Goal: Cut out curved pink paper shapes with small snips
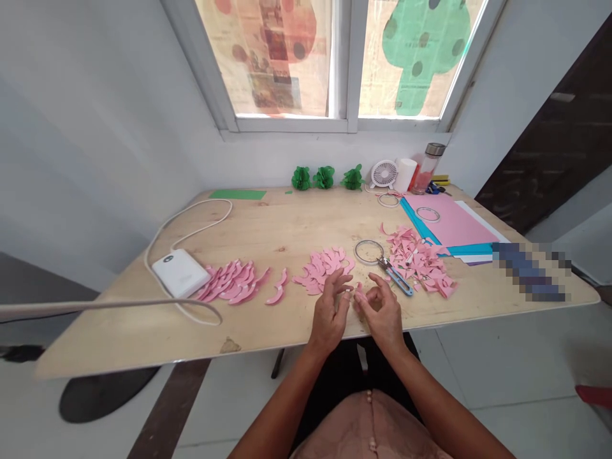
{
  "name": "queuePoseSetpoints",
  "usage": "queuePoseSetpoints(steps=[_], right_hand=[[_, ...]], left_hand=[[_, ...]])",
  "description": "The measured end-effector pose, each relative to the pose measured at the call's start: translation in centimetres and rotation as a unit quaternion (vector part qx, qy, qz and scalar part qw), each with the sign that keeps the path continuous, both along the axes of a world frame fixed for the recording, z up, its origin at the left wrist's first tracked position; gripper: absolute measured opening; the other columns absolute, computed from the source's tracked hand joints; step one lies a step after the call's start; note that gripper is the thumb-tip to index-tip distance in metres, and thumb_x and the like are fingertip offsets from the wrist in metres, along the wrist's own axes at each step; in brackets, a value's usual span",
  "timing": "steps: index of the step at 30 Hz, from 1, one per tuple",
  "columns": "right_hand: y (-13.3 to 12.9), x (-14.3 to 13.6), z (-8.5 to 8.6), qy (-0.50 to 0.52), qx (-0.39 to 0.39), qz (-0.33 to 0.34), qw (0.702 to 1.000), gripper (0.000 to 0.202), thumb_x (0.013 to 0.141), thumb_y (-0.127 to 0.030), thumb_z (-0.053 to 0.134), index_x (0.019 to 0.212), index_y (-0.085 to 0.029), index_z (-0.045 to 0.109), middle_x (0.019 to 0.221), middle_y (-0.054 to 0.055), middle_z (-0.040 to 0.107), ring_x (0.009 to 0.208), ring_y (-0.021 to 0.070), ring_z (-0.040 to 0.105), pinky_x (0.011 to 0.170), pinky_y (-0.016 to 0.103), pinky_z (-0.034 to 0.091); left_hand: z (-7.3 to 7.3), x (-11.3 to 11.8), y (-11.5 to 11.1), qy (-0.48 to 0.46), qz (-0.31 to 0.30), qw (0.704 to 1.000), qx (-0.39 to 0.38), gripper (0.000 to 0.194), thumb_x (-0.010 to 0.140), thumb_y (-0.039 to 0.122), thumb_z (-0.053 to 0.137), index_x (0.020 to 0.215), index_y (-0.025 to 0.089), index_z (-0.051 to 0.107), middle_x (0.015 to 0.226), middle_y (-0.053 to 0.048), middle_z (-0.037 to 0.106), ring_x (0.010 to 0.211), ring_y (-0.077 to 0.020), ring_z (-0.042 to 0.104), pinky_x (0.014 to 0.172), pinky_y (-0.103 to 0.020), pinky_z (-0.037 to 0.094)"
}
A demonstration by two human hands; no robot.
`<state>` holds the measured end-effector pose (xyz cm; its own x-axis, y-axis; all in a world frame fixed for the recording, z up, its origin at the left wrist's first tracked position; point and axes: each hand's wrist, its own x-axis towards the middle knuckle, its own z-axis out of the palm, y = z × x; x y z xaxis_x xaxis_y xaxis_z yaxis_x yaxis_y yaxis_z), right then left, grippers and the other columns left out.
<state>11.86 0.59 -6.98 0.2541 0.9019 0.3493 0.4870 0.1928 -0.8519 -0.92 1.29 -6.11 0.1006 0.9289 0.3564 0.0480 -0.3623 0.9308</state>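
My right hand [385,312] pinches a small curled pink paper piece [359,293] between thumb and fingers near the table's front edge. Just left of it, my left hand [331,312] has its fingers curved and apart; a tiny white spot shows at its fingertips, too small to identify. Beyond the left hand lies a pile of curved pink pieces [318,268]. More curved pieces with white patches [232,280] form a row farther left, with a few pieces [277,287] beside them. Blue-handled snips [399,278] lie beyond my right hand, next to a tape ring [369,252].
Pink scraps [421,261] are heaped at the right, before stacked paper sheets [449,220]. A white power bank [180,273] and its cable [148,252] occupy the left. Green paper shapes [325,177], a fan [384,173] and a bottle [425,172] stand along the wall.
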Motion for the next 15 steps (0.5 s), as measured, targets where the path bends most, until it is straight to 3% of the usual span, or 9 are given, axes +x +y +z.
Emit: queuePoseSetpoints(steps=[5, 11, 15], right_hand=[[0.0, 0.0, 0.1, -0.001, 0.008, -0.001, 1.0, 0.048, 0.077, -0.038, 0.062, 0.12, -0.019, 0.053, 0.061, -0.003, 0.06, 0.07, 0.0177, 0.06, 0.082, 0.038, 0.046], [0.0, -0.1, -0.1, 0.028, 0.006, 0.003, 1.0, 0.048, 0.077, -0.039, 0.063, 0.12, -0.018, 0.055, 0.061, -0.003, 0.059, 0.066, 0.0168, 0.059, 0.071, 0.033, 0.048], [0.0, 0.1, -0.1, 0.025, -0.007, 0.006, 1.0, 0.049, 0.076, -0.04, 0.064, 0.121, -0.02, 0.054, 0.064, -0.002, 0.061, 0.071, 0.0186, 0.059, 0.078, 0.037, 0.047]], left_hand=[[0.3, 0.0, 0.0, 0.014, -0.021, 1.0, -0.011, 0.042, 0.093, 0.024, 0.038, 0.135, 0.023, 0.031, 0.125, -0.013, 0.055, 0.108, -0.0201, 0.06, 0.093, -0.041, 0.047], [0.9, 0.0, -0.2, 0.036, -0.062, 0.997, -0.019, 0.047, 0.095, 0.027, 0.036, 0.14, 0.025, 0.024, 0.133, -0.013, 0.05, 0.118, -0.0215, 0.053, 0.098, -0.042, 0.044], [1.0, 0.0, -0.3, 0.018, -0.085, 0.995, -0.04, 0.049, 0.095, 0.029, 0.037, 0.142, 0.027, 0.024, 0.137, -0.013, 0.047, 0.118, -0.0217, 0.054, 0.099, -0.042, 0.043]])
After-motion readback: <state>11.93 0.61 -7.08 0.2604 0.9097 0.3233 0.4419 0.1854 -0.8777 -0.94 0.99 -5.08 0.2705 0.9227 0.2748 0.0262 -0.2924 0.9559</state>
